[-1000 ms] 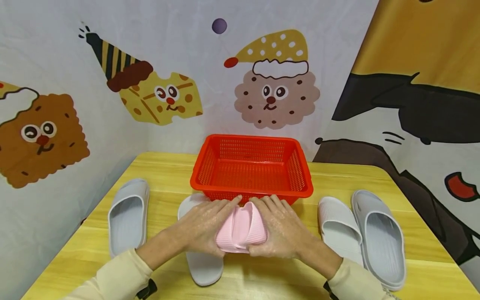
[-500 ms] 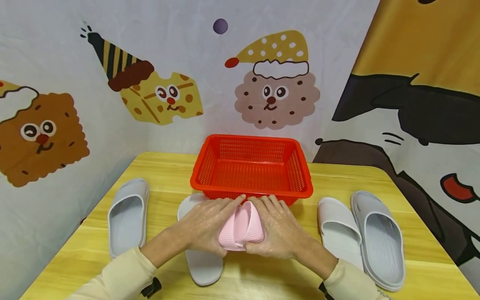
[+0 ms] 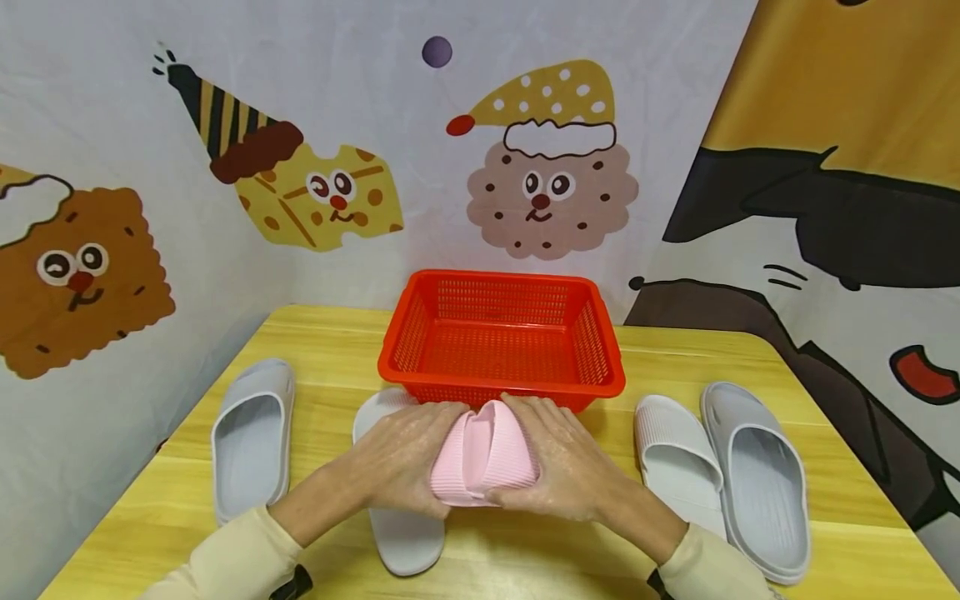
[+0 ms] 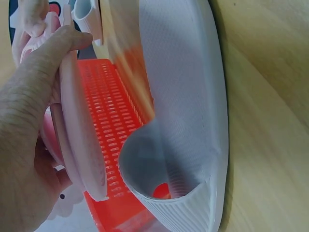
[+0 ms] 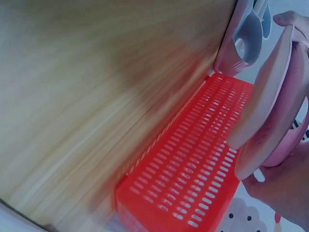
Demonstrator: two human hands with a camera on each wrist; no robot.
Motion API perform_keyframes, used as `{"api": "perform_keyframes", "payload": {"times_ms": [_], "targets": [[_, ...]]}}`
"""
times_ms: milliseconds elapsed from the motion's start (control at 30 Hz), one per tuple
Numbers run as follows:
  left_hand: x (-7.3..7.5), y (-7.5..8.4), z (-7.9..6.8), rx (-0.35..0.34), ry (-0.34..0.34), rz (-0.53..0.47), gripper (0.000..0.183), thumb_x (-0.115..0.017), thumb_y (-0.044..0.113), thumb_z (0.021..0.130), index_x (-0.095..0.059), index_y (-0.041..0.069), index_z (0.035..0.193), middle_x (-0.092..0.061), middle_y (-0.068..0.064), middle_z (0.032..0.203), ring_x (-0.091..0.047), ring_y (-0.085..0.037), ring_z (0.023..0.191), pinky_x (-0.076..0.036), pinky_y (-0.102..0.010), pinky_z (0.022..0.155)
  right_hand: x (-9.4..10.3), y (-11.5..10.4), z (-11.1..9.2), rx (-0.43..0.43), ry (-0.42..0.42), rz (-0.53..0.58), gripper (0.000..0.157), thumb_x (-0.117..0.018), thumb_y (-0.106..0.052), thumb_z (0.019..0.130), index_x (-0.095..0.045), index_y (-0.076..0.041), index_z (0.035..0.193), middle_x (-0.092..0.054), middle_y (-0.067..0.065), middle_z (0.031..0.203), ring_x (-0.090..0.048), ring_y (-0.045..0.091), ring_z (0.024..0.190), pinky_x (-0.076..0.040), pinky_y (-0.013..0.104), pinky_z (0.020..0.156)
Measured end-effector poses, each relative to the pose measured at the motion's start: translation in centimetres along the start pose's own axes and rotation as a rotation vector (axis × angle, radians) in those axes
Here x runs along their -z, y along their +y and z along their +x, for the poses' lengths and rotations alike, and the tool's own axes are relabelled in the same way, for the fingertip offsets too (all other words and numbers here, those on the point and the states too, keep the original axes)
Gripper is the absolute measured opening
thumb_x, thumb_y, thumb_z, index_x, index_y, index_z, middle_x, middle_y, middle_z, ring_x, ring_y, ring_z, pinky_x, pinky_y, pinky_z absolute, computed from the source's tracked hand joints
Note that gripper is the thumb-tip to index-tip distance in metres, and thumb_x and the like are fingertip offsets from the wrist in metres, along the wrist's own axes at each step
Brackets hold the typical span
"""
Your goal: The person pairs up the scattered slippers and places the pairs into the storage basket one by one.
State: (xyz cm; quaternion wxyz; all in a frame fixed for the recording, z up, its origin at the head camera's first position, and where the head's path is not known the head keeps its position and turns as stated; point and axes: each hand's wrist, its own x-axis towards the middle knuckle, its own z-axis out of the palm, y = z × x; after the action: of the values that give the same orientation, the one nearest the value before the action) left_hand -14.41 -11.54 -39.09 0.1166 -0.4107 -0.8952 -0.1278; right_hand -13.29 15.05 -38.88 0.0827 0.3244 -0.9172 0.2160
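Observation:
Both hands hold a pair of pink slippers [image 3: 512, 454] above the table, in front of the red basket. In the head view my left hand [image 3: 401, 458] grips them from the left, and my right hand [image 3: 558, 462] from the right, thumbs on the near side. Their ribbed straps face up toward the head camera. The left wrist view shows the pink soles [image 4: 82, 130] lying against each other beside the left hand. Two thick pink sole edges [image 5: 265, 101] also show in the right wrist view. Under the left forearm lies a pale grey slipper [image 3: 408, 537], partly covered.
A red plastic basket [image 3: 502, 387] with perforated sides stands at the back of the wooden table [image 3: 525, 558]. One grey slipper [image 3: 251, 450] lies at the left. To the right, a whitish slipper [image 3: 678, 475] and a grey clog-like slipper [image 3: 767, 475] lie side by side.
The left hand's fingertips have shifted slightly left and down, away from the right hand's. Over the second the pink slippers tilt a little between the hands. The other slippers and the basket stay put.

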Motion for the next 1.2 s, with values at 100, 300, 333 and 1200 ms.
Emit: {"api": "perform_keyframes", "payload": {"times_ms": [100, 300, 333, 1200], "targets": [[0.1, 0.0, 0.0, 0.001, -0.002, -0.004, 0.105, -0.086, 0.053, 0.054, -0.046, 0.008, 0.14, -0.059, -0.002, 0.127, -0.059, -0.018, 0.113, -0.05, -0.036, 0.096, 0.2, 0.3, 0.0, 0.025, -0.012, 0.023, 0.109, -0.066, -0.081, 0.076, -0.034, -0.016, 0.157, -0.044, -0.001, 0.15, -0.042, 0.017, 0.134, -0.035, 0.047, 0.11], [0.1, -0.2, -0.1, 0.003, -0.004, -0.001, 0.104, -0.086, 0.054, 0.056, -0.046, 0.007, 0.14, -0.059, -0.003, 0.129, -0.058, -0.018, 0.114, -0.05, -0.036, 0.097, 0.6, 0.6, 0.1, 0.076, -0.028, 0.036, 0.104, -0.063, -0.076, 0.083, -0.032, -0.012, 0.159, -0.035, 0.001, 0.16, -0.032, 0.02, 0.145, -0.024, 0.049, 0.117], [0.0, -0.2, -0.1, 0.003, -0.005, 0.002, 0.105, -0.086, 0.055, 0.056, -0.046, 0.007, 0.14, -0.059, -0.003, 0.129, -0.058, -0.019, 0.115, -0.05, -0.036, 0.097, 0.8, 0.7, 0.2, 0.088, -0.026, 0.036, 0.1, -0.062, -0.073, 0.085, -0.033, -0.012, 0.159, -0.034, 0.001, 0.161, -0.031, 0.02, 0.146, -0.024, 0.05, 0.117], [-0.1, -0.8, -1.1, 0.041, -0.024, 0.001, 0.107, -0.086, 0.054, 0.053, -0.047, 0.005, 0.141, -0.057, -0.003, 0.131, -0.058, -0.019, 0.117, -0.045, -0.037, 0.105, 4.2, 4.2, 1.4, -0.015, -0.02, -0.275, 0.086, -0.046, -0.071, 0.095, -0.032, -0.018, 0.16, -0.015, -0.002, 0.168, 0.0, 0.021, 0.154, -0.006, 0.051, 0.121]]}}
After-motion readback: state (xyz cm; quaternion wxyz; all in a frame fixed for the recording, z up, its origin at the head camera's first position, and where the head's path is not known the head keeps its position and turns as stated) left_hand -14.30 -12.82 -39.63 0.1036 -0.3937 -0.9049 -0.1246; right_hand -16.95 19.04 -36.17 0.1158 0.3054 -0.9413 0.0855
